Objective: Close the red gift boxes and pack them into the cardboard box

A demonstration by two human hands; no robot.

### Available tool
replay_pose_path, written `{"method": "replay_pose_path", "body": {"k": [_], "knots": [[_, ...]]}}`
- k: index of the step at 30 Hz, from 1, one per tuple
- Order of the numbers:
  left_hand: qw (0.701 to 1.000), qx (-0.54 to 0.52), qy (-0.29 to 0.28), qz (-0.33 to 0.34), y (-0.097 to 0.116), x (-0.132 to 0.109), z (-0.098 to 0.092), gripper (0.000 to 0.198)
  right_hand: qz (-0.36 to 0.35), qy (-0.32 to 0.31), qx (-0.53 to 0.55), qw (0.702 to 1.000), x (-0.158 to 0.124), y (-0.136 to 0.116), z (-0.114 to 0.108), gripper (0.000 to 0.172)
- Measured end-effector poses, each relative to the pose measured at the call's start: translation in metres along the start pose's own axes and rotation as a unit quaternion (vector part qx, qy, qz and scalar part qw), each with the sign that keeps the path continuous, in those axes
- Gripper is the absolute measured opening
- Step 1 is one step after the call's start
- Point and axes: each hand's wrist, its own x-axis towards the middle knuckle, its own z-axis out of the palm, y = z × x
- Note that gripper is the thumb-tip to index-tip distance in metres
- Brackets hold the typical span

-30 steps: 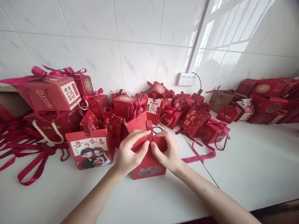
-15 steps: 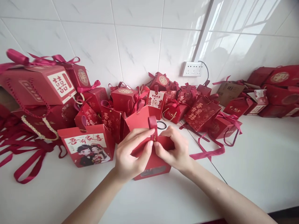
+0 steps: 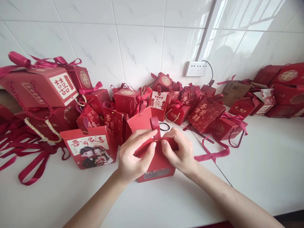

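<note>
A red gift box (image 3: 161,163) with a dark window low on its front stands upright on the white table in front of me. A dark red strap (image 3: 155,124) loops up from its top edge, with a small gold fastener at its base. My left hand (image 3: 134,155) pinches the box's top edge on the left of the strap, fingers behind and thumb in front. On the other side, my right hand (image 3: 179,150) grips the same edge between thumb and curled fingers. The fingers partly cover the top edge.
A printed couple gift box (image 3: 91,148) stands to the left. Many red boxes (image 3: 125,98) line the tiled wall, with a larger stacked box (image 3: 40,82) at far left. Loose ribbons (image 3: 35,167) lie on the table (image 3: 261,164). A power socket (image 3: 195,69) is on the wall.
My right thumb has shifted slightly right, away from the strap's base and my left thumb. Both hands still hold the box's top edge. The view has shifted very slightly.
</note>
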Motion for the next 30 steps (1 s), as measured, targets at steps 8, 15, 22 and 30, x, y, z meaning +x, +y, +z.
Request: {"method": "replay_pose_path", "body": {"k": [8,15,22,30], "knots": [[1.0,0.002,0.001,0.01,0.001,0.0023,0.0,0.035,0.019,-0.005,0.01,1.0,-0.0009,-0.0002,-0.0014,0.013],[1.0,0.012,-0.007,-0.023,0.0028,0.0026,0.0009,0.025,0.023,-0.006,0.017,1.0,0.0001,-0.0011,-0.0016,0.013],[0.999,-0.001,-0.005,-0.041,0.0044,0.0026,0.0012,0.022,0.021,-0.005,0.024,0.999,-0.0004,-0.0016,-0.0015,0.013],[0.977,-0.073,0.024,-0.198,0.0076,0.0032,0.0027,0.027,0.013,-0.009,0.035,0.999,-0.0006,-0.0002,-0.0027,0.006]]}}
